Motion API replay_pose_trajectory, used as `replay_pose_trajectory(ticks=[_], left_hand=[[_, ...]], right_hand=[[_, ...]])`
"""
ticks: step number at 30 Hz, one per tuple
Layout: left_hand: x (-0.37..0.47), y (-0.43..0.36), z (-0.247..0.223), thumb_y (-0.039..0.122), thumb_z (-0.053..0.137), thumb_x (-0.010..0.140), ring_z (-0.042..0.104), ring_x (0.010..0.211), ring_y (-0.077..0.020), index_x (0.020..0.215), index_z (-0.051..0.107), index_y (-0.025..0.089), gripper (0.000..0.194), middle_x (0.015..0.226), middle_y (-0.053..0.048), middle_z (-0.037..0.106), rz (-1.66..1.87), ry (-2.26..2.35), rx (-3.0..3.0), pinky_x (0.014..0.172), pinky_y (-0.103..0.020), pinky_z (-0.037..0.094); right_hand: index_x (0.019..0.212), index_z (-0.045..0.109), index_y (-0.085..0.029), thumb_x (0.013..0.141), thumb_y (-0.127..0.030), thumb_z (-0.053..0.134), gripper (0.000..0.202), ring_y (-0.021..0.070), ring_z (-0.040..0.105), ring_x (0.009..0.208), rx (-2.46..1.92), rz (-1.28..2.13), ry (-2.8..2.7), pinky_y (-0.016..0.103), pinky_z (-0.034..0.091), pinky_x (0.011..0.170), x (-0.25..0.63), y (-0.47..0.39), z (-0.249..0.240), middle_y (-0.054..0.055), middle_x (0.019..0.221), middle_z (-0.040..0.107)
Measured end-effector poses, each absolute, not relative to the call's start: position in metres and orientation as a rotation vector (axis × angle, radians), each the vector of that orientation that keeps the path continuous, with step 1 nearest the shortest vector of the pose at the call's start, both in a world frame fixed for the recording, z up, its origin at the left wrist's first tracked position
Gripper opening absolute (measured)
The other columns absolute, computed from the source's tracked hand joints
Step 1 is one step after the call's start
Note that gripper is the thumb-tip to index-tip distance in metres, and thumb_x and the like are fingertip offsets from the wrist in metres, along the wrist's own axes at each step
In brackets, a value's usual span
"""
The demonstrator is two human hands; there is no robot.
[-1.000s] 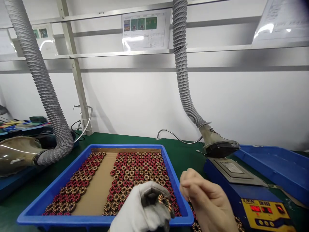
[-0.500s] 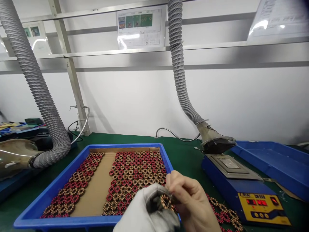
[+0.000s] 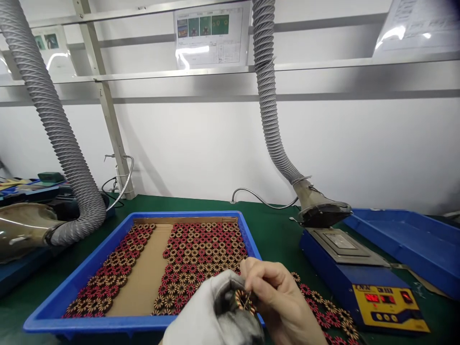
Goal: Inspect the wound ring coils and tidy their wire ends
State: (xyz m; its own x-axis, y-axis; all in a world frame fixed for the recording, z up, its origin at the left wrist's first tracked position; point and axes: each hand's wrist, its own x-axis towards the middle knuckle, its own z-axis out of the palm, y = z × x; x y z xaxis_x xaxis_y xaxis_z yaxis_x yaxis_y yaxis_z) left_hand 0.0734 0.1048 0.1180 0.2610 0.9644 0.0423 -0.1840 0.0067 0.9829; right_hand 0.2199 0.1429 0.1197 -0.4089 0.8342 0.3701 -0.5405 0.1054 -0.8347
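My left hand [image 3: 219, 309], in a white glove with dark, dirty fingertips, is closed around a small copper-wound ring coil [image 3: 245, 301]. Thin loose wires stick out across the coil's face. My bare right hand [image 3: 276, 294] meets it from the right, thumb and fingers pinched at the coil's upper edge, apparently on a fine wire end; the fingertips partly hide it. Behind both hands lies a blue tray [image 3: 89, 327] lined with cardboard, holding rows of red and copper-coloured ring coils [image 3: 204, 254]. More loose coils [image 3: 325, 311] lie on the table to the right of my right hand.
A blue solder pot unit [image 3: 359, 282] with a yellow display panel stands at the right under a fume hood [image 3: 321, 208] on a grey hose [image 3: 268, 105]. Another blue tray [image 3: 406, 239] is behind it. A second hose [image 3: 61, 124] hangs at the left over the green table [image 3: 276, 239].
Both hands have shifted slightly left together, still on the coil. More loose coils show beside my right hand. The camera view has moved a little.
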Motion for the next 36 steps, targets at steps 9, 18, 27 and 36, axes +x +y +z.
replay_pose_trajectory(ticks=[9, 18, 27, 36], left_hand=[[0.067, 0.098, 0.117, 0.036, 0.083, 0.07, 0.053, 0.068, -0.0111, 0.085, 0.064, 0.016, 0.031, 0.074, -0.001, 0.058, 1.2, 0.923, 1.106, 0.063, -0.021, 0.044], [0.083, 0.101, 0.116, 0.018, 0.089, 0.055, 0.05, 0.058, -0.0075, 0.082, 0.06, 0.017, 0.039, 0.068, 0.004, 0.056, 1.255, 0.696, 0.861, 0.055, -0.018, 0.042], [0.079, 0.105, 0.118, 0.035, 0.089, 0.059, 0.053, 0.064, -0.0129, 0.089, 0.061, 0.017, 0.045, 0.072, 0.001, 0.057, 1.336, 0.829, 0.951, 0.058, -0.024, 0.045], [0.065, 0.098, 0.128, 0.058, 0.063, 0.084, 0.054, 0.077, -0.0169, 0.093, 0.062, 0.014, 0.045, 0.083, -0.004, 0.056, 1.252, 0.813, 1.244, 0.074, -0.029, 0.045]], right_hand=[[0.075, 0.073, -0.023, 0.088, -0.038, 0.066, 0.021, 0.0136, 0.046, 0.06, -0.663, 1.304, -1.64, 0.025, 0.034, 0.056, 0.238, 0.133, 0.126, -0.001, 0.066, 0.053], [0.075, 0.069, -0.025, 0.085, -0.028, 0.066, 0.011, 0.0159, 0.058, 0.067, -0.812, 1.041, -1.855, 0.024, 0.042, 0.064, 0.232, 0.129, 0.133, -0.002, 0.071, 0.066], [0.07, 0.065, -0.021, 0.09, -0.038, 0.064, 0.026, 0.0148, 0.049, 0.06, -0.673, 1.053, -1.672, 0.025, 0.036, 0.056, 0.224, 0.129, 0.121, 0.0, 0.066, 0.059], [0.069, 0.066, -0.02, 0.088, -0.042, 0.068, 0.029, 0.0129, 0.045, 0.057, -0.572, 1.269, -1.513, 0.024, 0.036, 0.053, 0.224, 0.131, 0.116, -0.001, 0.061, 0.05]])
